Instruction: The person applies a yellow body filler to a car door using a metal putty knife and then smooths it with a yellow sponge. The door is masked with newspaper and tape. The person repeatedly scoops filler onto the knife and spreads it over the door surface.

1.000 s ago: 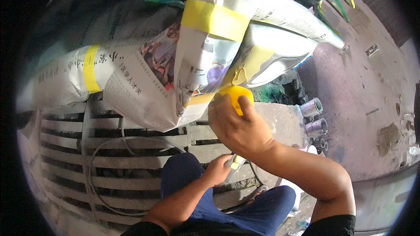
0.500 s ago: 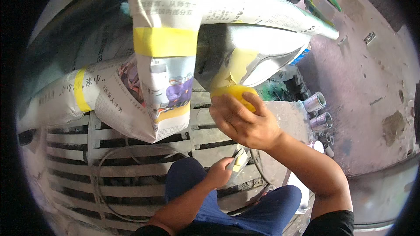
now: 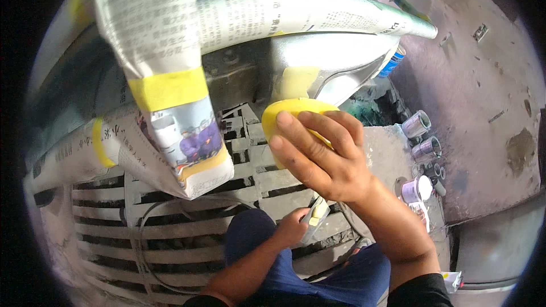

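A silver curved panel (image 3: 324, 51) with a patch of pale yellow putty (image 3: 297, 82) lies ahead of me. My right hand (image 3: 327, 156) is closed on a yellow putty spreader (image 3: 296, 106), its fingers pressed along the flat face. The spreader's upper edge overlaps the bottom of the patch in view; whether it touches cannot be told. Lower down, above my knees, my left hand (image 3: 292, 228) grips a flat mixing plate (image 3: 310, 220) carrying a lump of yellowish putty (image 3: 319, 211). Its handle end is hidden in the fingers.
Newspaper masking (image 3: 151, 28) with yellow tape (image 3: 170, 89) hangs at the left, and a paper-wrapped bar (image 3: 318, 14) crosses above the panel. Slatted grating (image 3: 187, 239) with a hose (image 3: 142, 239) lies below. Several cans (image 3: 426, 149) stand at right; a white-topped tub (image 3: 417, 189) sits nearby.
My right hand has moved slightly down and right, its fingers now more spread over the spreader. The putty patch looks smoother. My view has shifted, and the left hand still holds the plate.
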{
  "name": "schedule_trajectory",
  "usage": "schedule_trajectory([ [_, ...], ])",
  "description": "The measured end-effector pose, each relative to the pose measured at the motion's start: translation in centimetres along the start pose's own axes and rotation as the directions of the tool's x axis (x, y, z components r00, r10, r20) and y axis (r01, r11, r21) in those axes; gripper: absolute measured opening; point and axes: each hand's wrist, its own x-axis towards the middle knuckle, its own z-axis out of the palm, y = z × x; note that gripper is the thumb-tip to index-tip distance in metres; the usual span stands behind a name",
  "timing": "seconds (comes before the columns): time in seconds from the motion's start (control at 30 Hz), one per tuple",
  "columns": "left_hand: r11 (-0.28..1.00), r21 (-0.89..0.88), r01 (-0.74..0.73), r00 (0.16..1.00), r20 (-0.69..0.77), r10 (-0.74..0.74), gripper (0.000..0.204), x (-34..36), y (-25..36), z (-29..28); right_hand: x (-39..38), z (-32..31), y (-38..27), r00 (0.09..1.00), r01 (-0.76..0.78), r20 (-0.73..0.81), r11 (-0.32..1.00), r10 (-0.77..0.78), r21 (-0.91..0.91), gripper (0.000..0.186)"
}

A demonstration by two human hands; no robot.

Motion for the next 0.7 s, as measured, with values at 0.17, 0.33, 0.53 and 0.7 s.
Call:
schedule_trajectory([
  [0.17,0.999,0.024,0.042,0.998,0.046,-0.043,0.051,0.0,0.6,-0.2,-2.7,2.5,-0.4,0.989,-0.137,-0.042,0.990,0.139,0.030,0.042],
  [0.33,0.997,0.076,0.028,0.996,0.079,-0.034,0.050,0.0,0.6,-0.6,-5.6,3.9,-1.1,0.981,-0.194,0.021,0.976,0.193,0.096,0.045],
  [0.53,0.997,0.065,0.031,0.997,0.068,-0.035,0.050,-0.3,0.2,-0.9,-4.7,2.5,-2.1,0.978,-0.195,-0.057,0.975,0.202,0.108,0.039],
  [0.7,0.999,0.040,-0.007,1.000,0.028,0.006,0.049,-0.6,0.5,-0.5,-1.6,1.7,-1.3,0.989,-0.099,-0.108,0.995,0.100,0.012,0.043],
])
